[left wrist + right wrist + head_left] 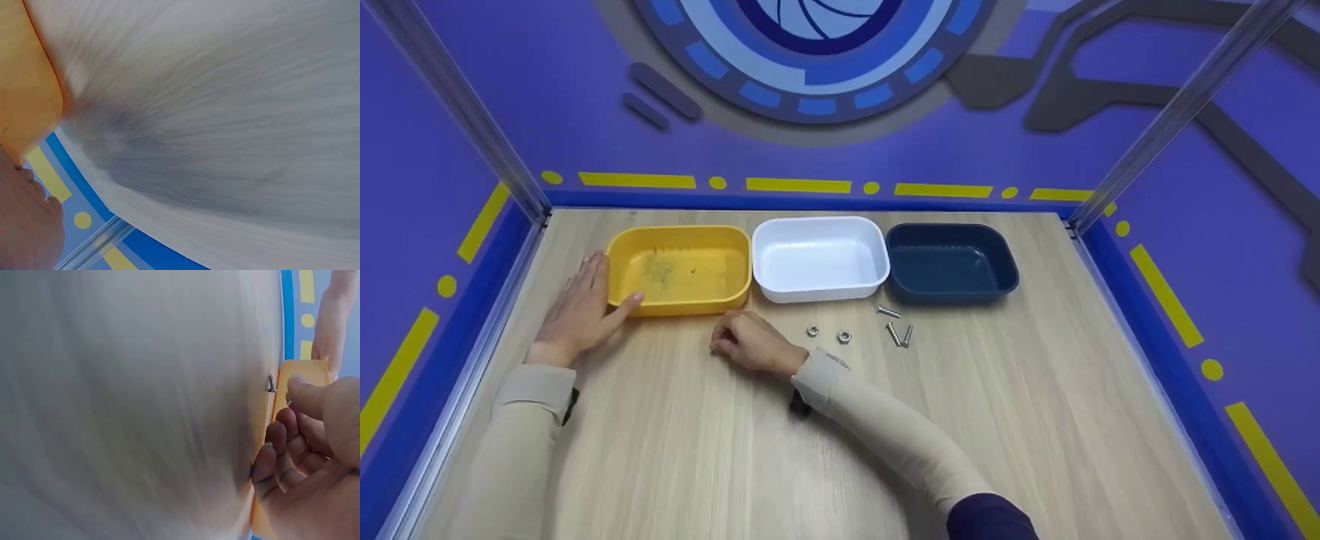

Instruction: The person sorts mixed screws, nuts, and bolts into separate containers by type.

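Note:
My left hand point(577, 311) lies with straight fingers along the left side of a yellow bin point(680, 308), its thumb at the front rim. In the left wrist view, part of that hand point(28, 219) shows beside the bin. My right hand point(755, 343) is low over the table, just in front of the yellow bin's front right corner. The right wrist view shows its thumb and index finger pinching a small shiny metal piece point(289, 403), mostly hidden by the fingertips. A dark threaded screw point(271, 383) is on the table close by; in the head view the hand hides it.
A white bin point(820, 294) and a dark blue bin point(952, 294) stand in a row right of the yellow one. Two nuts point(844, 337) and several bolts point(894, 334) lie before them. Purple panels point(840, 161) with metal posts point(1166, 131) border the table.

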`<state>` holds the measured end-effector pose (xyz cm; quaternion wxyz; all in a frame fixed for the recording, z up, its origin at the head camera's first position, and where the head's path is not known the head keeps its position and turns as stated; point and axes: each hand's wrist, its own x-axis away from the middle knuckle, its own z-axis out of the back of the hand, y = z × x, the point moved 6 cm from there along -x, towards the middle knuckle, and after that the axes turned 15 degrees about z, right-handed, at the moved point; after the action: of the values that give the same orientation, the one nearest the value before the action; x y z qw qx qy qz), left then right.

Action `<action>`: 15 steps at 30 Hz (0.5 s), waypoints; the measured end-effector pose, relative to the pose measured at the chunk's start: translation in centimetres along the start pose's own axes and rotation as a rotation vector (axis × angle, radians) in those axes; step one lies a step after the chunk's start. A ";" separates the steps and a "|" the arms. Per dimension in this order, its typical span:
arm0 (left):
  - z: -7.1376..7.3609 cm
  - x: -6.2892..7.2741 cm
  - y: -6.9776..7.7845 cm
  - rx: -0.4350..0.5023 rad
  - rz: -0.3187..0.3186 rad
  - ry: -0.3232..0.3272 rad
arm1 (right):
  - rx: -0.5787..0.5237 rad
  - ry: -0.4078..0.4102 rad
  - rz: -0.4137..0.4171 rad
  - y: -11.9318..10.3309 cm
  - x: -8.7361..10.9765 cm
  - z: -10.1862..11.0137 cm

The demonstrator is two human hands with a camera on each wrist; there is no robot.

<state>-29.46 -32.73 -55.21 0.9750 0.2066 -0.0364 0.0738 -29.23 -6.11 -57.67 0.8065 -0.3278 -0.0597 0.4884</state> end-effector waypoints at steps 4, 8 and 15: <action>0.0 -0.1 -0.1 -0.005 0.005 -0.006 | 0.019 0.012 -0.009 -0.2 0.0 0.4; 0.1 -0.1 0.0 -0.009 0.006 -0.008 | 0.016 0.026 -0.004 -0.5 -0.1 0.9; 0.1 0.0 0.1 -0.005 -0.007 0.004 | -0.036 0.043 0.026 -1.2 -0.5 1.9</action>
<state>-29.51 -32.70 -55.14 0.9758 0.2039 -0.0337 0.0710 -29.33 -6.04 -55.38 0.7953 -0.3534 -0.0468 0.4902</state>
